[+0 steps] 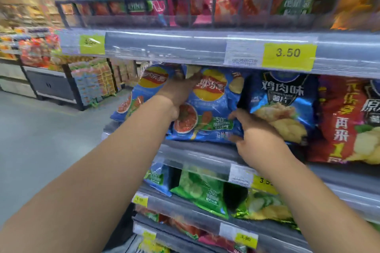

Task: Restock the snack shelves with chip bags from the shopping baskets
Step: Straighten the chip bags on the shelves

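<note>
— See the blue chip bag [207, 109] at the middle of the shelf [197, 150]? Both hands are on it. The left hand [181, 96] lies flat over its upper face, fingers spread and pointing toward twelve o'clock, palm pressing, not closed round anything. The right hand [255, 129] sits at the bag's five o'clock corner, fingers curled around the lower edge, thumb under; a loose pinch on the foil, I'd say, though the blur hides the fingertips.

— So what makes this go well?

— Push it back evenly, I'd judge. The top is already tucked under the price rail [164, 47] at twelve, so slide it in low, keep the face forward, and don't crush the air out. Mind the dark blue bag [283, 104] touching it at three o'clock, and a second blue bag [139, 96] at nine, partly behind the left forearm.

— And the bag itself?

— Glossy blue foil, puffed, a red-and-yellow round logo near the top, tomato slices at lower left, a green band below. It leans back, bottom edge at the shelf lip.
</note>
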The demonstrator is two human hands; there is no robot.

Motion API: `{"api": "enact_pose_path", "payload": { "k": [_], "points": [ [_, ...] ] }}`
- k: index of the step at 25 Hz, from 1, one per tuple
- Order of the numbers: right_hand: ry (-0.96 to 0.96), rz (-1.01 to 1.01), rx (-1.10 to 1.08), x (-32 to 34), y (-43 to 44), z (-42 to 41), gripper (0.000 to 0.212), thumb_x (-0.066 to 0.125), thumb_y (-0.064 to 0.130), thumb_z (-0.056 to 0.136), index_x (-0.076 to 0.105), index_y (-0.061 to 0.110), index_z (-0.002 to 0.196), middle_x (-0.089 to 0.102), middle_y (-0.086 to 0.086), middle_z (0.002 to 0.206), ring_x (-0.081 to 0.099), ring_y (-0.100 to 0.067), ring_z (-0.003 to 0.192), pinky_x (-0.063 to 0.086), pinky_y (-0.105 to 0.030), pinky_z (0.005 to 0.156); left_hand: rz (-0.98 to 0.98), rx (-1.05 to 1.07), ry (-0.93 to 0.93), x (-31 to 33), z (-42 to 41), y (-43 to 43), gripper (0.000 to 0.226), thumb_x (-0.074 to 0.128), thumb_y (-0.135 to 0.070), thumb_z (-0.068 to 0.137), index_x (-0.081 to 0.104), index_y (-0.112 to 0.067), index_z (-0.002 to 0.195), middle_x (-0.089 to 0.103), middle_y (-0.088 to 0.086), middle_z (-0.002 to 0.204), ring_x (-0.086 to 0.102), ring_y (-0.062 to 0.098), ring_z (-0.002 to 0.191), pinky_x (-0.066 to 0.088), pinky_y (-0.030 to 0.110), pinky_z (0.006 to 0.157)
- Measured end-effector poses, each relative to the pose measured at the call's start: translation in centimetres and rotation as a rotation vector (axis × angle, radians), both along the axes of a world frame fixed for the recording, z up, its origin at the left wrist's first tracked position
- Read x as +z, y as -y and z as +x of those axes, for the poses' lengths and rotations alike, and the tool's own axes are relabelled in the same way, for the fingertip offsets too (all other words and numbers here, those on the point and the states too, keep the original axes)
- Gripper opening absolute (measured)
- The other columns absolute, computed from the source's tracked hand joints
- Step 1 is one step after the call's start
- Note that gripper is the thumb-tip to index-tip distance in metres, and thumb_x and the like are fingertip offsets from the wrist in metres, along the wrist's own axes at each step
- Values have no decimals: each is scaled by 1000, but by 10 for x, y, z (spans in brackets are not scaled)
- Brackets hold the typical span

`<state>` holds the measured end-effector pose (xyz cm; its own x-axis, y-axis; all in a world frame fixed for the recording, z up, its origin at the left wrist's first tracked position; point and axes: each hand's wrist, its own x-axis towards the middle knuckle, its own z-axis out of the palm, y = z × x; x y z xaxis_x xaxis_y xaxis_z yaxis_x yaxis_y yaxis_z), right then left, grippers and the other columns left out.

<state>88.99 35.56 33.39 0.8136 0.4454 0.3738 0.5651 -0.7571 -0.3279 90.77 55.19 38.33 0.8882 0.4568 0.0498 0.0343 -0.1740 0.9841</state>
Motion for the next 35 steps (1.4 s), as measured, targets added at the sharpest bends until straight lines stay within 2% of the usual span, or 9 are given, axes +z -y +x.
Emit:
{"api": "enact_pose_path", "payload": {
  "k": [5, 8, 10, 15, 20, 25, 27, 32, 35],
  "points": [
    [39, -46, -55, -3, -2, -5, 31, 62, 10, 88, 46, 24, 110, 43, 2, 70, 49, -27, 72, 39, -35, 61, -106, 21, 144, -13, 11, -2, 35, 68, -38, 86, 60, -12, 108, 66, 2, 100, 62, 21, 93, 54, 32, 84],
    [18, -17, -67, -4, 0, -8, 33, 62, 7, 86, 38, 28, 96, 42, 1, 68, 49, -27, 70, 44, -38, 62, -116, 62, 227, -7, 6, 3, 14, 61, -28, 94, 58, -15, 97, 59, -6, 79, 54, 12, 74, 42, 19, 57],
    [8, 1, -66, -5, 1, -7, 29, 62, 7, 86, 40, 25, 94, 46, -3, 71, 49, -27, 71, 42, -37, 61, -157, 59, 285, -4, 3, 8, 14, 61, -29, 94, 60, -15, 92, 60, -5, 78, 52, 13, 76, 40, 25, 59],
    [-10, 50, -61, -4, 2, -11, 24, 68, 29, 86, 46, 24, 94, 50, 0, 75, 49, -21, 74, 33, -31, 62, 124, -71, 75, -22, -23, 4, 84, 73, -45, 81, 28, -27, 149, 53, -3, 135, 52, 22, 120, 42, 33, 93],
    [-4, 65, -104, -4, 0, -10, 29, 72, 37, 83, 49, 22, 90, 54, -1, 78, 52, -23, 76, 34, -31, 62, 239, -169, 139, -40, -30, 0, 110, 87, -24, 68, 15, -26, 151, 54, -8, 132, 52, 16, 122, 42, 30, 101],
    [130, 256, -187, -5, 12, -4, 21, 70, 34, 84, 63, 18, 94, 66, -2, 88, 60, -24, 86, 48, -33, 73, 288, -131, 181, -35, -18, 6, 114, 86, -19, 70, 8, -23, 153, 44, -8, 139, 44, 10, 123, 34, 15, 91],
    [271, 353, -325, -7, 23, 3, 30, 72, 33, 80, 65, 16, 105, 63, -10, 110, 55, -32, 103, 44, -35, 86, 276, -124, 180, -37, -17, 6, 114, 85, -19, 71, 7, -24, 154, 42, -7, 145, 43, 12, 127, 32, 16, 92],
    [64, 318, -563, 2, 25, 16, 84, 73, 43, 78, 29, 21, 146, 14, -18, 156, 26, -41, 134, 29, -43, 107, 304, -122, 152, -34, -15, 6, 114, 83, -21, 74, 1, -25, 155, 35, -5, 152, 38, 18, 136, 29, 20, 97],
    [-22, 376, -626, 9, 24, 24, 100, 74, 47, 76, 13, 24, 151, 10, -13, 160, 22, -38, 139, 26, -40, 110, 269, -127, 172, -35, -14, 6, 111, 83, -20, 74, 7, -25, 154, 43, -9, 141, 42, 13, 127, 30, 21, 98]
  ]
}}
